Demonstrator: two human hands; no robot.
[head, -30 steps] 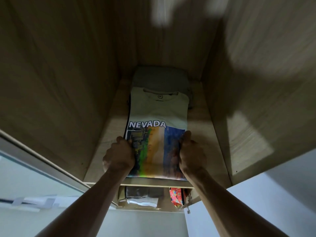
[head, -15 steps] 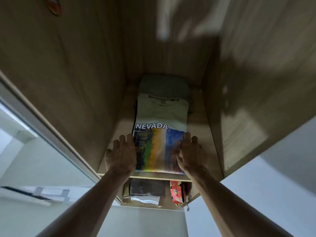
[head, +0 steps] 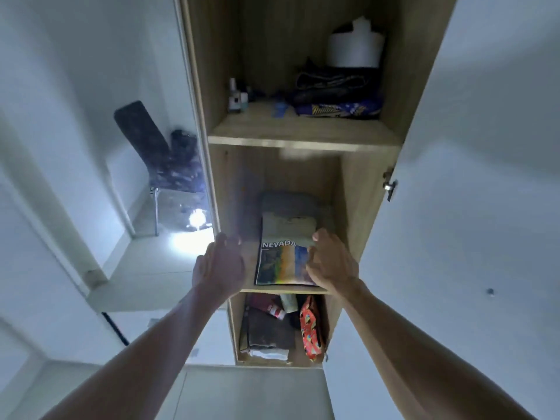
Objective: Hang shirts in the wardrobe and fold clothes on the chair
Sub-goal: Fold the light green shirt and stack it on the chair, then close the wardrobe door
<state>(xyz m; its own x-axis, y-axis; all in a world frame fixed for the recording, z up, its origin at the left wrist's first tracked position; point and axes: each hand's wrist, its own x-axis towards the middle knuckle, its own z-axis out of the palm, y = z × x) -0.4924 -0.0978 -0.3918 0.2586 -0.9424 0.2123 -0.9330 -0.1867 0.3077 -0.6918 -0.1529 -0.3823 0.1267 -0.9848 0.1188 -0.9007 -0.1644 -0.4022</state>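
Your left hand (head: pixel 219 263) and right hand (head: pixel 330 262) had come off the shirt (head: pixel 283 262); a second earlier both gripped its near edge. Each was now spread open, fingers loose, holding nothing (the right overlapped the shirt's right edge; contact unclear). The shirt lay folded on the middle shelf (head: pixel 248 268), atop a grey garment (head: pixel 288 201). Placement judged complete; chair (head: pixel 157 153) work next.
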